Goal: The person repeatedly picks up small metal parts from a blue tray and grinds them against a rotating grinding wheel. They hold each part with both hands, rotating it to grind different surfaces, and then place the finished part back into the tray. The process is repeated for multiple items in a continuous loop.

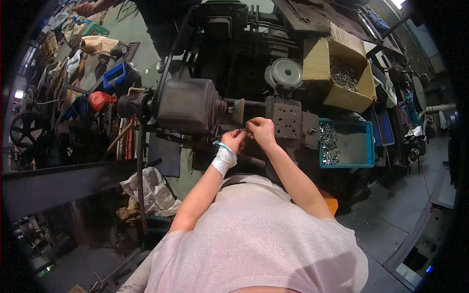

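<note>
My left hand (233, 140), with a white wrap and a light blue band at the wrist, has its fingers pinched together. Close against it, my right hand (262, 133) also pinches. Whatever sits between the fingertips is too small to make out. Just above both hands is a round tan-edged wheel (238, 111) on the spindle of a dark machine (188, 105). Right of my right hand stands a metal block with holes (287, 119), part of the same machine.
A blue plastic bin (372, 146) with many small shiny metal parts stands to the right. Behind it is an open cardboard box (317, 61) holding more metal pieces. A white sack (151, 188) lies at lower left. At the far upper left, another person's hand (85, 9) shows.
</note>
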